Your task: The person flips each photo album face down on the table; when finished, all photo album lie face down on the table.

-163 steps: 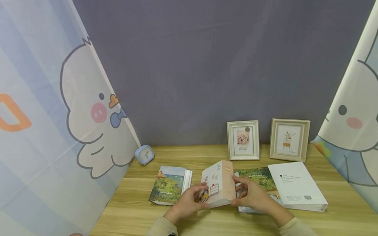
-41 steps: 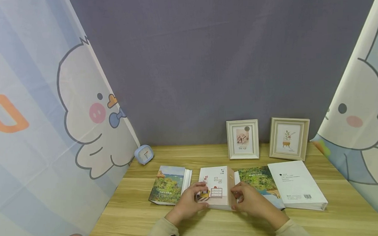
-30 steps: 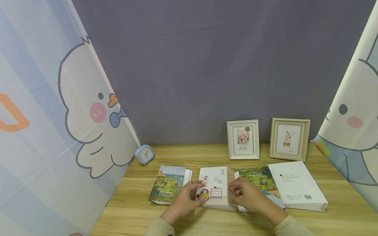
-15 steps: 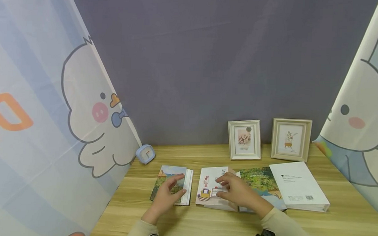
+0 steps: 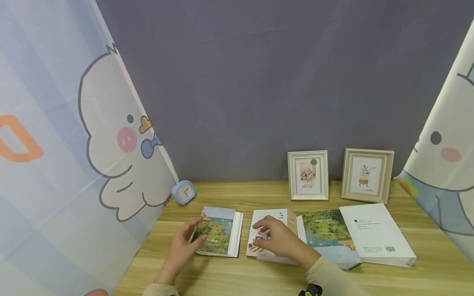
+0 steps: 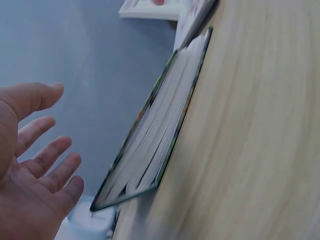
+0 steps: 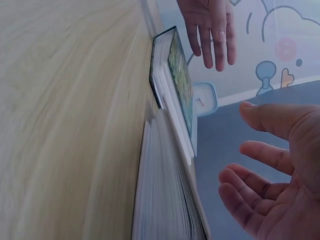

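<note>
My left hand hovers at the left side of a photo album with a painted garden cover, its fingers spread and nothing in them. In the left wrist view, that palm faces the album's page edges, with a gap between. Over a thick white album with a furniture drawing and pinkish spine, my right hand hangs with loosely bent fingers, also holding nothing. The right wrist view shows its fingers apart from the white album's pages. Both albums lie flat.
Right of the white album lies a second garden-cover album, partly under a white album lying back cover up. Two picture frames stand at the back. A small blue clock sits at the back left of the wooden table.
Earlier both hands held the white furniture-drawing album, first tilted, then flat. They have let it go and moved left, the left hand past the garden-cover album, the right over the white one.
</note>
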{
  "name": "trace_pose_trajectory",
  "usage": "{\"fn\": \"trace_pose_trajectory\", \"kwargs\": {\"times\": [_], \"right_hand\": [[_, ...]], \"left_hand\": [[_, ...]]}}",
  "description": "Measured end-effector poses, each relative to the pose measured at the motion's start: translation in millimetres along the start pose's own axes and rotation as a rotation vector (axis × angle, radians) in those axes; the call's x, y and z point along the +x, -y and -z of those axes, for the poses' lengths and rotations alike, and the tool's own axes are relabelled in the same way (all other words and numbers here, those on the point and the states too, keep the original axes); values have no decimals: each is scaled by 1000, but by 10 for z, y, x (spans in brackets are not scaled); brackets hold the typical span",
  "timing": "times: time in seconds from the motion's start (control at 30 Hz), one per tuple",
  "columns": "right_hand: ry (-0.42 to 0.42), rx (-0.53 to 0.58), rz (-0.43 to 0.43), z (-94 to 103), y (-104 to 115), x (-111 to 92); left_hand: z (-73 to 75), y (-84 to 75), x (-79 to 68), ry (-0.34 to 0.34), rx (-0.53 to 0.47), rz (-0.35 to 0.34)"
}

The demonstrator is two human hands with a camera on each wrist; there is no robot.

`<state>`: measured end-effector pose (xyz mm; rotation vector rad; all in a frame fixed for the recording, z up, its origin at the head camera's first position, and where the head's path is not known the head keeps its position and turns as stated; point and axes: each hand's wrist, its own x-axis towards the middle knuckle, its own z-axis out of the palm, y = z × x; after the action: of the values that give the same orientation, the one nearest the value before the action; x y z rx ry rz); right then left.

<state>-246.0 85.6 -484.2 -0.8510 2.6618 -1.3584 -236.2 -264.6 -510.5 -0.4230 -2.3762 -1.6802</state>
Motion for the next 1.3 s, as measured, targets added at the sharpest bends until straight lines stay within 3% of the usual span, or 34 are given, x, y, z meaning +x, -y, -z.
{"fn": "trace_pose_trajectory", "kwargs": {"times": [0.13,0.43,0.67,0.93,1.3], "right_hand": [[1,22,3,-73,19,52],[32,17,-17,-252,33,138],[33,3,-34,-420,58,215],[66,-6,-61,-582,88,289],[93,-158,-4,-780,192,338]], "left_hand": [[108,65,-15,-26,-49,75],[255,238,-62,35,-211,62],[285,327,-105,94,-177,80],[298,362,-112,97,-185,181],[315,427,-111,82,-190,284]]}}
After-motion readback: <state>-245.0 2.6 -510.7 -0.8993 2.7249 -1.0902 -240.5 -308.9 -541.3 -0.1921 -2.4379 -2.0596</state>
